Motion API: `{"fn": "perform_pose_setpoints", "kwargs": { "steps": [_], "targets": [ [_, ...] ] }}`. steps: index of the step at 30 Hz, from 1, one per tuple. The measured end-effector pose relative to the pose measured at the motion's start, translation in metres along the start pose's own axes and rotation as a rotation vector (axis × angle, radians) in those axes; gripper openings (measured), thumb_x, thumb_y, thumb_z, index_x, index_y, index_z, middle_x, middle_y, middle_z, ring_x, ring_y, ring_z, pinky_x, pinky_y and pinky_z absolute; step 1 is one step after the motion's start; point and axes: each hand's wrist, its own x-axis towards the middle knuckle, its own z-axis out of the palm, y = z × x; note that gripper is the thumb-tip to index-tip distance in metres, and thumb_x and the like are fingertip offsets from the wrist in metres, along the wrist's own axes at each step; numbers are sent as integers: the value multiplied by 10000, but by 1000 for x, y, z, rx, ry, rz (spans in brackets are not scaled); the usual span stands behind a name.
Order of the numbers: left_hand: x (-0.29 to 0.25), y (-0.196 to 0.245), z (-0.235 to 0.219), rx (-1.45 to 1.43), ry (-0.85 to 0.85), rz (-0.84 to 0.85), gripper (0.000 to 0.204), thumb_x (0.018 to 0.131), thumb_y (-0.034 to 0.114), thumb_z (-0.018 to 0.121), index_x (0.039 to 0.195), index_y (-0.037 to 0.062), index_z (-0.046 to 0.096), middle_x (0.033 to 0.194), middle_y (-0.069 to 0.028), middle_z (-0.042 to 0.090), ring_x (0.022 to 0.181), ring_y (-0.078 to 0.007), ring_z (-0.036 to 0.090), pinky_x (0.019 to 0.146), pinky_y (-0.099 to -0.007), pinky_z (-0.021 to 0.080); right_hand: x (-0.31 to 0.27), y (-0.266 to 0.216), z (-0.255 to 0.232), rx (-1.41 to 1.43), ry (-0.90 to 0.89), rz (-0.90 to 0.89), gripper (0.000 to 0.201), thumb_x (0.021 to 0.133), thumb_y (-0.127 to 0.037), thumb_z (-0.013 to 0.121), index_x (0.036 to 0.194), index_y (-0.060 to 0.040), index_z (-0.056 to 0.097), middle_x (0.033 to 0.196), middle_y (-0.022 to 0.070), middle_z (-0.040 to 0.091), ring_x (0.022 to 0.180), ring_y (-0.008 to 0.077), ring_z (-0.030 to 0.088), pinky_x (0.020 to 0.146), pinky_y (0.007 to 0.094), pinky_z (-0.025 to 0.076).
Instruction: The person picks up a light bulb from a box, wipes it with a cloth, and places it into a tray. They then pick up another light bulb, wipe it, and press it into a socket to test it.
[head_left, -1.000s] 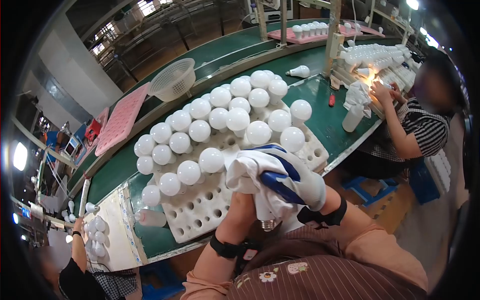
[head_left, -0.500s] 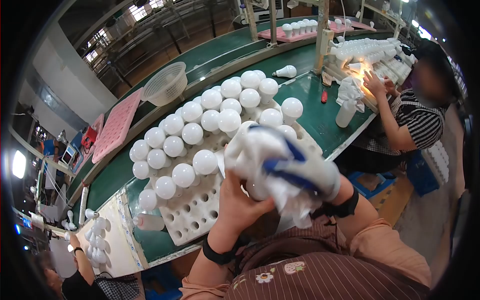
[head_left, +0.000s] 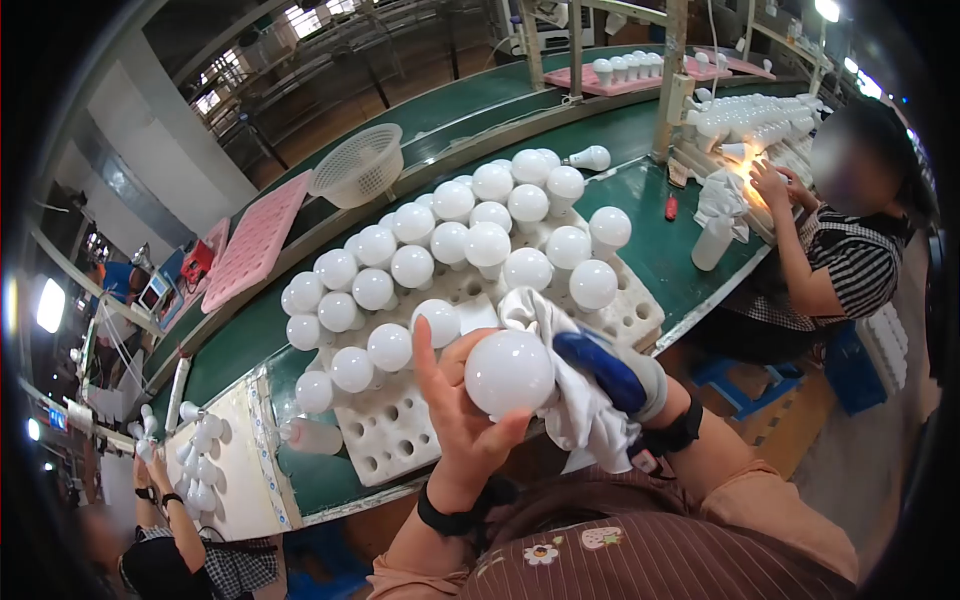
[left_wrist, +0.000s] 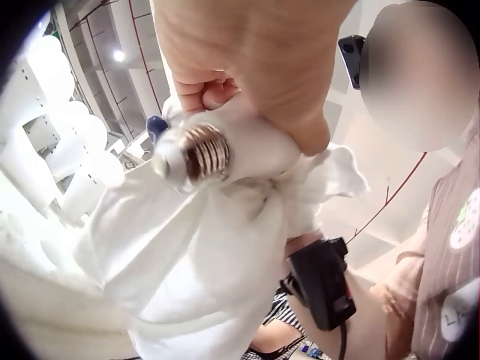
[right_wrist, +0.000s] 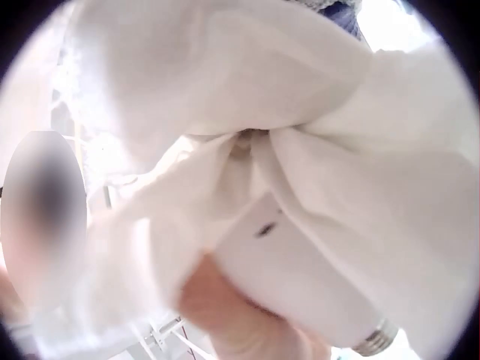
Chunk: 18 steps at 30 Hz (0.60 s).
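My bare left hand (head_left: 462, 415) holds a white light bulb (head_left: 508, 372) over the near edge of the foam tray (head_left: 392, 440), its round globe facing up at the head camera. One finger sticks up beside the globe. In the left wrist view the silvery screw base (left_wrist: 206, 154) points out below the hand. My right hand (head_left: 618, 372), in a white and blue glove, grips a bunched white cloth (head_left: 580, 405) against the bulb's right side. Cloth folds fill most of the right wrist view, with the bulb's white body (right_wrist: 289, 274) showing beneath them.
Rows of white bulbs (head_left: 412, 265) stand in the foam tray's holes. A plastic bottle (head_left: 312, 437) lies left of it, a single bulb (head_left: 588, 158) behind. Beyond are a white basket (head_left: 358, 165) and a pink tray (head_left: 258, 240). People work at both sides.
The globe, covered by the cloth earlier, now shows bare. My right hand and the cloth have shifted to its right side. My left hand has come up around the bulb.
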Motion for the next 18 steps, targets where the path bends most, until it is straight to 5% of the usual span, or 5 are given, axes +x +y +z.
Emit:
{"fn": "perform_pose_setpoints", "kwargs": {
  "steps": [6,8,11,14,18],
  "targets": [
    [1,6,-15,110,-107,-186,953,877,456,682,1533,-4,167,1401,-203,456,1222,-246,530,1030,-398,426,5,16,-5,-352,225,-112,468,933,-229,657,1318,9,540,1178,55,640,1085,133,571,967,306,450],
    [2,6,-21,185,-79,-168,826,951,529,544,1516,2,251,1319,-175,527,1096,-222,598,912,-369,514,4,14,0,-883,308,-419,526,819,-218,748,1264,3,577,1095,154,675,984,259,666,874,347,507],
    [4,-2,-30,-83,-23,-758,669,1030,524,348,1467,18,363,1042,-122,642,729,-149,623,538,-283,543,8,10,9,-1339,235,-670,550,760,-212,768,1240,-9,591,962,177,651,867,373,638,745,425,506],
    [5,-6,-27,-86,7,-774,602,1018,553,338,1153,30,602,909,-93,664,711,-177,647,547,-320,564,9,17,4,-1322,233,-562,530,761,-197,759,1231,-16,596,911,165,653,819,374,638,719,429,504],
    [-7,-22,-29,-302,-9,-634,800,965,591,449,1503,23,279,1156,-139,604,916,-211,647,602,-326,556,-5,5,14,-915,327,-335,438,826,-139,708,1226,0,594,956,166,681,863,285,691,766,350,521]
  ]
}}
